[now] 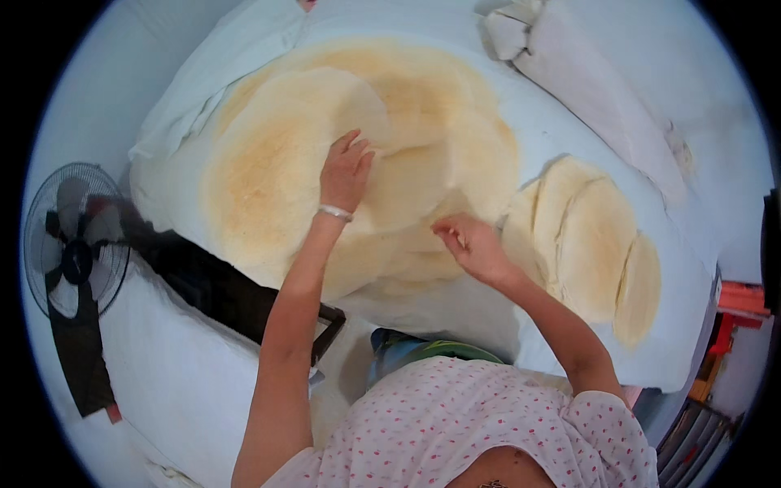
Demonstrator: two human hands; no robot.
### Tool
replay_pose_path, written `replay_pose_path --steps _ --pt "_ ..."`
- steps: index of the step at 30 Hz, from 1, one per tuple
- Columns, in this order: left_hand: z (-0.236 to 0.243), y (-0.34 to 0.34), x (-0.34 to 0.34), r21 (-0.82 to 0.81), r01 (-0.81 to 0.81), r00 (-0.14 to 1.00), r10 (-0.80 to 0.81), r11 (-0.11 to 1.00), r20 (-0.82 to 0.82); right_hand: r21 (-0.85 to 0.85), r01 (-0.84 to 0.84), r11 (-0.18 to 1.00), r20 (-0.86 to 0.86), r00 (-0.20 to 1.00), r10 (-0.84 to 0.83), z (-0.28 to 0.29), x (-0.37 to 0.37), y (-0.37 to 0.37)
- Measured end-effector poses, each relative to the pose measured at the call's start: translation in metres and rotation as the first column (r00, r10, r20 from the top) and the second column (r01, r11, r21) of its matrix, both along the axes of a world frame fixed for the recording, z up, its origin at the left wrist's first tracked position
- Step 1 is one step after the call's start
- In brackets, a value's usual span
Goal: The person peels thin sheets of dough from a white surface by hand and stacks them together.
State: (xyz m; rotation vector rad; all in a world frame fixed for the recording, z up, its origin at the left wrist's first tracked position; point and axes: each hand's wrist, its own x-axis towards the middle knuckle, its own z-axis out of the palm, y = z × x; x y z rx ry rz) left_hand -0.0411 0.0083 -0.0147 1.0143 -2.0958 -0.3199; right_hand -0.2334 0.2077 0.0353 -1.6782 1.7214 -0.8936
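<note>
Large round pale sheets (260,179), thin and flat with tan-browned patches, lie overlapping in a wide stack before me. They look like big flatbreads, but I cannot tell for sure. Over the middle of the stack is my left hand (347,172), a white bracelet on its wrist, fingers loosely bent and apart with nothing seen in them. My right hand (478,246) hovers at the stack's near right side, its fingers curled toward the thumb; I see nothing held. Whether either hand touches the sheets is hard to tell.
A white cloth (480,313) covers the broad work surface. Smaller oval sheets (598,244) overlap to the right. A rolled pale cloth (602,98) lies along the far right edge. At left stand a fan (77,260) and a white-covered surface (179,366) beside a dark gap.
</note>
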Motion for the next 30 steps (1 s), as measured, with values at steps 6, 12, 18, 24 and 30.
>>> replay_pose_path --steps 6,12,18,24,30 --pt "-0.06 -0.013 -0.049 -0.319 -0.008 0.728 0.224 0.948 0.648 0.031 0.239 0.971 0.143 0.96 -0.241 -0.011 -0.064 0.128" --pt "-0.013 0.011 -0.082 -0.201 0.025 0.865 0.08 0.979 0.496 0.024 0.862 0.506 0.013 0.505 -0.863 -0.037 -0.216 0.283" --pt "-0.031 -0.042 -0.08 0.204 -0.127 0.772 -0.033 0.971 0.635 -0.343 0.824 0.45 -0.557 0.208 -0.804 -0.07 -0.324 0.363" --pt "-0.063 -0.076 -0.065 0.093 -0.178 0.739 0.07 0.98 0.67 -0.121 0.834 0.538 -0.611 0.364 -0.703 -0.059 -0.357 0.366" --pt "-0.032 -0.038 -0.075 -0.008 -0.132 0.759 0.106 0.991 0.643 -0.027 0.764 0.645 -0.686 0.454 -0.568 -0.024 -0.399 0.37"
